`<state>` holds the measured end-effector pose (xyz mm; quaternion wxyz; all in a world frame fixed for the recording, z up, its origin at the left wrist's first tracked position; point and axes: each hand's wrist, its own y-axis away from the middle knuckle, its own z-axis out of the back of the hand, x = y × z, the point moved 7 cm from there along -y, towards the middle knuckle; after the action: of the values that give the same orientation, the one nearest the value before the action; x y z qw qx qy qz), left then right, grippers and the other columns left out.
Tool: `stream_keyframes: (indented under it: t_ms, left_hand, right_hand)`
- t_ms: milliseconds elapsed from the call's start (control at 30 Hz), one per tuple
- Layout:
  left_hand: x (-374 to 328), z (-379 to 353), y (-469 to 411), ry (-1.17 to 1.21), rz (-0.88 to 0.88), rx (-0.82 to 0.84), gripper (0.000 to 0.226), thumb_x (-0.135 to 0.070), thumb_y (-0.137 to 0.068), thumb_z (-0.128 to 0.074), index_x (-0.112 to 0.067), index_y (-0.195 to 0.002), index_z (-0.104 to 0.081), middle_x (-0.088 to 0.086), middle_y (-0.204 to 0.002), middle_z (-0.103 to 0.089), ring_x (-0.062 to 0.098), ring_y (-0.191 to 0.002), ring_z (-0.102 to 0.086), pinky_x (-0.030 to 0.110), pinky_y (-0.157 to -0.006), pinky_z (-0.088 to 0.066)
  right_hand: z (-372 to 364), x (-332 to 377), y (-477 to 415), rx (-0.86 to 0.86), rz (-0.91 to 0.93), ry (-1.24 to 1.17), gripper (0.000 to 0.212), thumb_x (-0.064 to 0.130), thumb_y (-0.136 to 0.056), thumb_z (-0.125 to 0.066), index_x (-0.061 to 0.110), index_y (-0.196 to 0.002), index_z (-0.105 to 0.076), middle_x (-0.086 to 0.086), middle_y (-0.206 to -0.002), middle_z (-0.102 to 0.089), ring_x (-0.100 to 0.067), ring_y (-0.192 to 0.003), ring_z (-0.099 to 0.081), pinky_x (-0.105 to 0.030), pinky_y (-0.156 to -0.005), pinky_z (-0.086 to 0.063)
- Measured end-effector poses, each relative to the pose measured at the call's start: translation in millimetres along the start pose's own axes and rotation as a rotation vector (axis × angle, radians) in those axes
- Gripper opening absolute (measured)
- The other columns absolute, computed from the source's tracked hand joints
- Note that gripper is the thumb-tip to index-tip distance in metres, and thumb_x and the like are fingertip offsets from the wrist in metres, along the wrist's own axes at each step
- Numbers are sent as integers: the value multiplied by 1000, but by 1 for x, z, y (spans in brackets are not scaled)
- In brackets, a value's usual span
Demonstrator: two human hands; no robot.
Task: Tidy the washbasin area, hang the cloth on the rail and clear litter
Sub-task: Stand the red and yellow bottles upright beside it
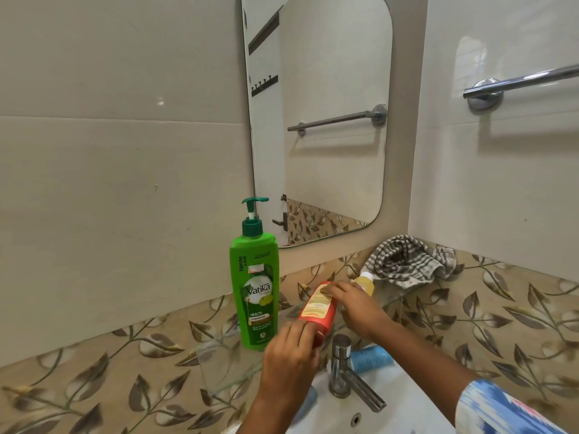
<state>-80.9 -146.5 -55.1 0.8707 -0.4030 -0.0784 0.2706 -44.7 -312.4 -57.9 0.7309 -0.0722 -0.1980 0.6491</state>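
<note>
A red bottle (318,311) with a yellow label lies tilted over the glass shelf (219,364), held at both ends. My left hand (289,355) grips its lower cap end; my right hand (357,303) rests on its upper end. A checked grey-and-white cloth (407,261) is bunched in the corner of the shelf. The chrome towel rail (520,81) on the right wall is bare. A small yellow bottle (366,281) lies by the cloth, behind my right hand.
A tall green pump shampoo bottle (255,289) stands upright left of the red bottle. A chrome tap (344,371) rises from the white basin (391,415), with a blue container (371,358) lying behind it. A mirror (319,120) hangs above.
</note>
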Motion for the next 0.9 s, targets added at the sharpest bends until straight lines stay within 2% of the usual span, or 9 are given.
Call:
stream_keyframes:
  t_ms: [100, 200, 333, 400, 467, 533, 633, 800, 900]
  left_hand:
    - [-11, 19, -9, 31, -36, -120, 46, -18, -42, -90, -9, -85, -73, 6, -79, -74, 17, -66, -69, 21, -54, -56]
    - [-22, 42, -28, 73, -27, -199, 42, -20, -52, -89, -10, -89, -72, 6, -85, -74, 17, -67, -70, 23, -57, -58]
    - [-32, 68, -64, 105, 35, -197, 29, -19, -62, -85, -12, -86, -70, 4, -84, -70, 16, -60, -65, 24, -50, -56]
    - [-35, 74, -82, 94, 78, -170, 21, -19, -66, -82, -11, -81, -69, 3, -80, -67, 16, -57, -62, 22, -47, -51]
    - [-36, 78, -99, 46, 115, -143, 16, -21, -73, -77, -10, -81, -69, 4, -81, -66, 16, -60, -59, 21, -49, -42]
    - [-33, 75, -117, -2, 145, -80, 16, -24, -85, -65, -9, -91, -66, 5, -91, -65, 15, -70, -54, 22, -59, -38]
    - [-24, 71, -141, -91, 155, 5, 17, -25, -91, -57, -11, -95, -64, 5, -97, -65, 18, -79, -56, 26, -64, -39]
    - [-14, 65, -162, -206, 171, 147, 13, -18, -90, -59, -8, -96, -63, 10, -98, -66, 27, -91, -63, 37, -70, -50]
    - [-13, 62, -165, -223, 145, 172, 11, -15, -90, -60, -8, -98, -63, 10, -98, -66, 27, -90, -63, 38, -74, -52]
  right_hand:
    - [5, 3, 1, -86, 61, -229, 53, 5, -78, -65, 23, -126, -51, 0, -130, -52, -19, -122, -46, -37, -105, -41]
    - [15, 2, 0, -144, 54, -560, 42, 6, -72, -75, 20, -110, -65, 5, -108, -62, -11, -105, -56, -30, -96, -46]
    - [19, 5, -1, -68, 0, -762, 40, 0, -73, -72, 36, -86, -62, 19, -89, -64, 7, -87, -60, -7, -76, -47]
    - [17, 7, -2, 8, -29, -809, 36, -1, -75, -71, 33, -81, -61, 18, -81, -66, 8, -81, -62, -5, -69, -47]
    - [15, 10, -4, 102, -19, -855, 29, 2, -77, -69, 28, -86, -63, 12, -87, -68, 3, -82, -65, -12, -72, -52]
    - [11, 11, -7, 171, -6, -904, 20, 3, -80, -67, 16, -94, -64, 2, -94, -69, -6, -89, -67, -22, -80, -55]
    - [6, 11, -10, 217, -21, -959, 26, 2, -83, -64, 2, -109, -60, -15, -112, -66, -25, -106, -63, -36, -95, -52]
    - [-1, 12, -13, 244, -48, -1029, 34, 3, -86, -60, 1, -120, -54, -17, -123, -61, -25, -114, -59, -37, -101, -48]
    - [-4, 10, -13, 248, -57, -1069, 36, 3, -88, -58, -1, -123, -52, -17, -125, -60, -24, -114, -59, -33, -99, -49]
